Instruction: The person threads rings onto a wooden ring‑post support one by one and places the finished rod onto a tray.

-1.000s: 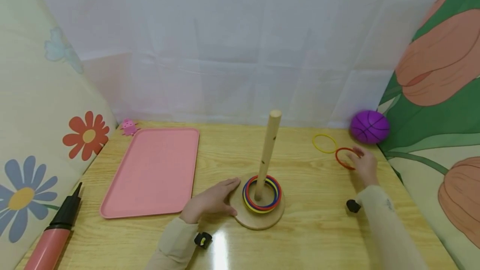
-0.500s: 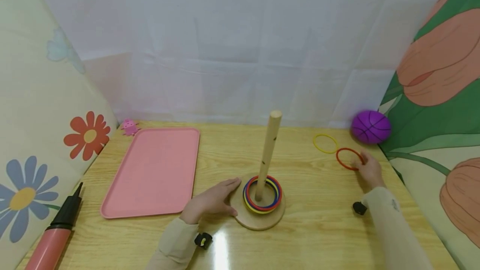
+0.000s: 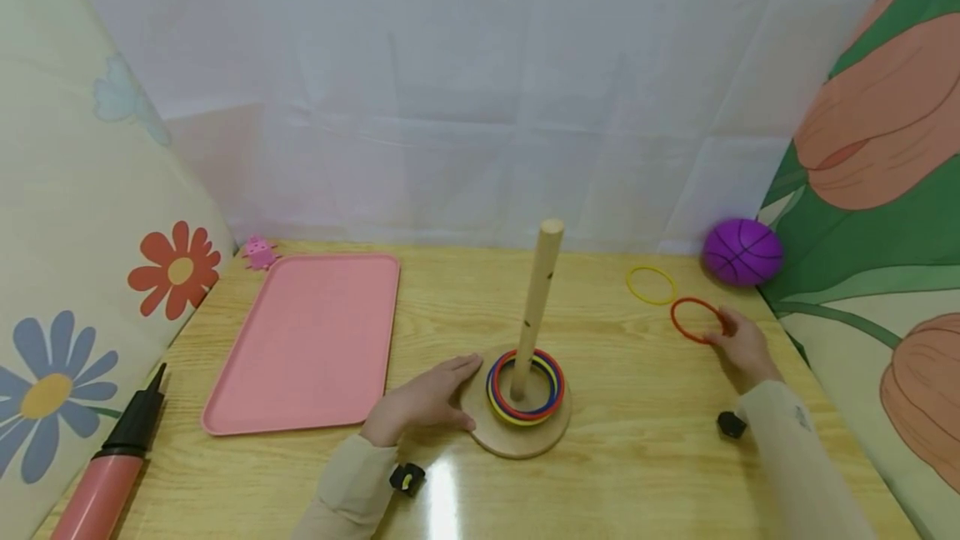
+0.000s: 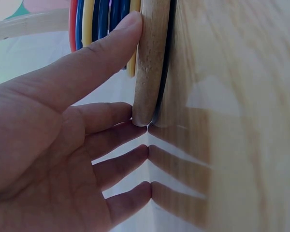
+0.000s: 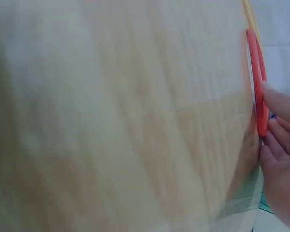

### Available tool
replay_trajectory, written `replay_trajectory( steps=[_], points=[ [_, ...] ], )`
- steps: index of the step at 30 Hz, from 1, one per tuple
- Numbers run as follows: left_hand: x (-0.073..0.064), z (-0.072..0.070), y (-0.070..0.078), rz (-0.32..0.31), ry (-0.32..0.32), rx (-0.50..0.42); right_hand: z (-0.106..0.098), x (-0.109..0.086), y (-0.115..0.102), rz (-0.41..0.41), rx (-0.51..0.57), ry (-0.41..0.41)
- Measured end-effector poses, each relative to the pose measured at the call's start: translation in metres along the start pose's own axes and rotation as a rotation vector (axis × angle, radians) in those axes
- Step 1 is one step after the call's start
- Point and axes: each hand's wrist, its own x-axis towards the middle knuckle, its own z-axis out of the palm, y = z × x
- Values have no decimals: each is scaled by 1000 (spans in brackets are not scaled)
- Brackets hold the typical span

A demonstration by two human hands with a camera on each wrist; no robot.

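In the head view a wooden peg stands on a round base, with several red, blue and yellow rings stacked around its foot. My left hand rests at the base's left side with long, spread fingers. The left wrist view shows its thumb over the base's top and its other fingertips by the rim and tabletop. Far to the right, my right hand pinches the near-right edge of a loose red ring. Thumb and fingers lie on either side of that edge in the right wrist view.
A loose yellow ring lies just beyond the red one, near a purple ball in the back right corner. To the left are a pink tray, a small pink toy and a pink pump with a black nozzle.
My right hand has slid right and toward me, from over the red ring to its near-right edge, and pinches it there. The ring has barely shifted. My left hand stays still.
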Motion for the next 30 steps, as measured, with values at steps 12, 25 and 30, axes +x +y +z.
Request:
replay_trajectory(
  steps=[12, 25, 30],
  points=[
    [1, 0, -2, -16, 1, -14, -5, -8, 7, -160, -34, -93],
    [1, 0, -1, -19, -1, -24, 0, -19, 5, -114, 164, -166],
    [0, 0, 0, 4, 3, -13, 5, -16, 1, -105, 62, -51]
  ],
)
